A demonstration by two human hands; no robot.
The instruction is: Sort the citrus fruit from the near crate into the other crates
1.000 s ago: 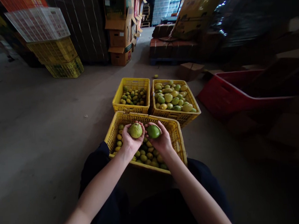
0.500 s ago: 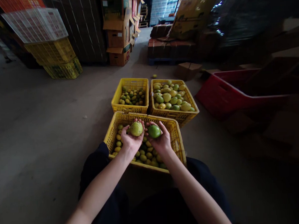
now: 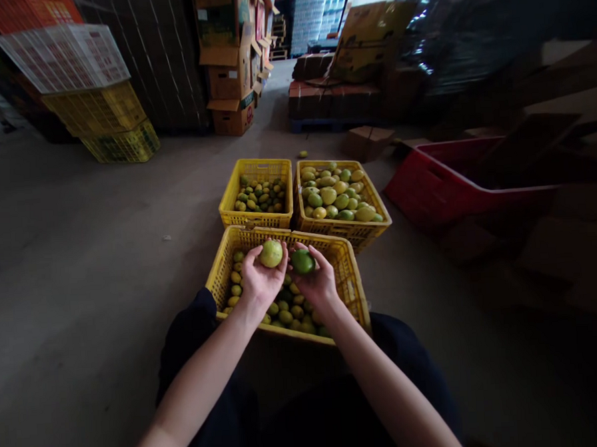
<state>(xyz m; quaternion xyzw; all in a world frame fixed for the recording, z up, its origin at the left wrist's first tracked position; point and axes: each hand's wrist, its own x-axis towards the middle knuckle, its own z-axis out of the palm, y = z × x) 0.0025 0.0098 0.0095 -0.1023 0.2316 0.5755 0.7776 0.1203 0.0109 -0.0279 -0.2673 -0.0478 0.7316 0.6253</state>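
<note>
My left hand [image 3: 262, 273] cups a pale yellow-green lemon [image 3: 271, 253], its fingers curled up around the sides. In my right hand [image 3: 317, 274] lies a darker green lemon [image 3: 302, 262], held between thumb and fingers. The hands are side by side, fingertips close together, above the near yellow crate [image 3: 352, 274]. Several yellow and green lemons [image 3: 284, 316] lie inside that crate, partly hidden by my hands and forearms.
Behind it stand a yellow crate [image 3: 220, 211] of smaller fruit and another yellow crate [image 3: 376, 227] of larger fruit. A red bin [image 3: 419, 184] is at the right. Stacked crates [image 3: 92, 111] and cardboard boxes [image 3: 228, 87] stand farther back. One fruit [image 3: 303, 154] lies on the floor.
The view has shifted slightly, so the surroundings sit a little farther left. The fruit in my left hand has turned, showing a smoother side. Both hands keep their hold.
</note>
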